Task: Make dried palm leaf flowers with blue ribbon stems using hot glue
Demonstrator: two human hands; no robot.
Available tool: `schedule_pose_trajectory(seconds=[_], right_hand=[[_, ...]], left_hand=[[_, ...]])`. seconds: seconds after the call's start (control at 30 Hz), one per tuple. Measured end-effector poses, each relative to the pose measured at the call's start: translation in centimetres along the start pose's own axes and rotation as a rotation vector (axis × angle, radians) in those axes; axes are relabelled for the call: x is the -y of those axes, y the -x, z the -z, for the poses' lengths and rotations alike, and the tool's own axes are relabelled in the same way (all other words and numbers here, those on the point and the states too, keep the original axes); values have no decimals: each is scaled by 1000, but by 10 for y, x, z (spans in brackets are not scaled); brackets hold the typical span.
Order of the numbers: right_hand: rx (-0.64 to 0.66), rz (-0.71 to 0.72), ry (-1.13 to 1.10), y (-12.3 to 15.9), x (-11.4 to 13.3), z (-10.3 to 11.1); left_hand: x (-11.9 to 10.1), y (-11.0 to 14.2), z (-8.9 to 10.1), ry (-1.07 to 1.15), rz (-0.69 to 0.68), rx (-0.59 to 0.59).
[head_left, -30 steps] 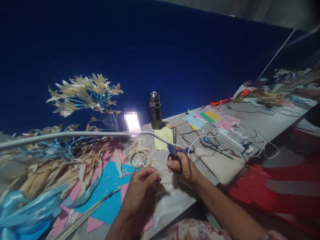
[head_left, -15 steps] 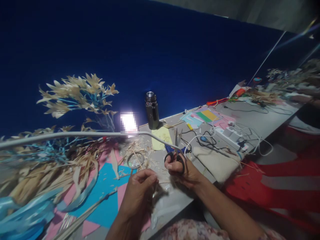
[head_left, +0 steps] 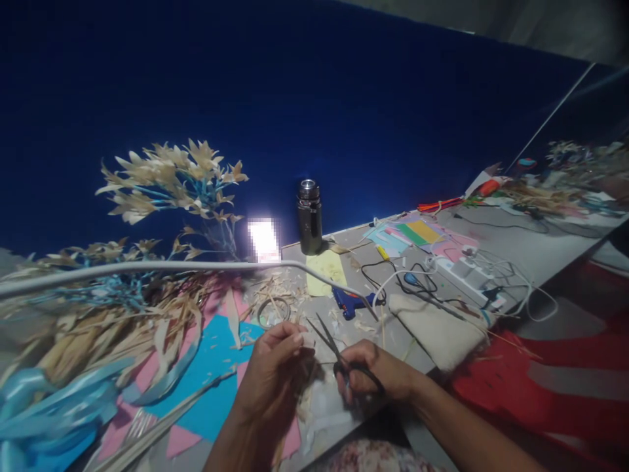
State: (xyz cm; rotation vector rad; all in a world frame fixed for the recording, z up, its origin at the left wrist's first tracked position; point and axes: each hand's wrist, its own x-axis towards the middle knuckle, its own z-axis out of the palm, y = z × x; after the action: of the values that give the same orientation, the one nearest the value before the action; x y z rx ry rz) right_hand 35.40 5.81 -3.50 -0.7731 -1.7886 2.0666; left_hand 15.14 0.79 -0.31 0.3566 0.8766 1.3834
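My left hand is closed, thumb and fingertips pinching a small pale piece, perhaps dried husk. In my right hand is a pair of black-handled scissors, fingers through the loops. Their blades stand parted and point up and left, close to the pale piece but not visibly touching it. Beyond the hands, a blue glue gun lies by a yellow sheet. A tape roll rests among scattered husk scraps just past my left hand.
Dried husks, blue ribbon and blue paper cover the left side. A husk flower branch rises behind them. Farther back stands a dark thermos. A white cable crosses the view; a power strip lies right.
The scissors have turned from pointing upward to pointing up-left, toward my left hand, with the blades parted. The pale piece in my left fingers shows more clearly. The whole view has shifted slightly.
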Motion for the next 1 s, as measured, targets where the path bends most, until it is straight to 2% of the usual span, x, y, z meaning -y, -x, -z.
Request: schedule_pose_trajectory(seconds=[0.43,0.7,0.87,1.0], right_hand=[[-58,-94,-98,-3,3,-9],[-113,-138,-84,-5,1,-12],[-113,-108,-96,-7,-10,-11],[-119,-100,-68,-7,-11,-11]], left_hand=[[-5,-3,-5,-119,-44,-17],[-10,-3,-5,-79,19,-29],[-3,3,-2,-34,13,23],[5,7,-2,-45,-23,-26]])
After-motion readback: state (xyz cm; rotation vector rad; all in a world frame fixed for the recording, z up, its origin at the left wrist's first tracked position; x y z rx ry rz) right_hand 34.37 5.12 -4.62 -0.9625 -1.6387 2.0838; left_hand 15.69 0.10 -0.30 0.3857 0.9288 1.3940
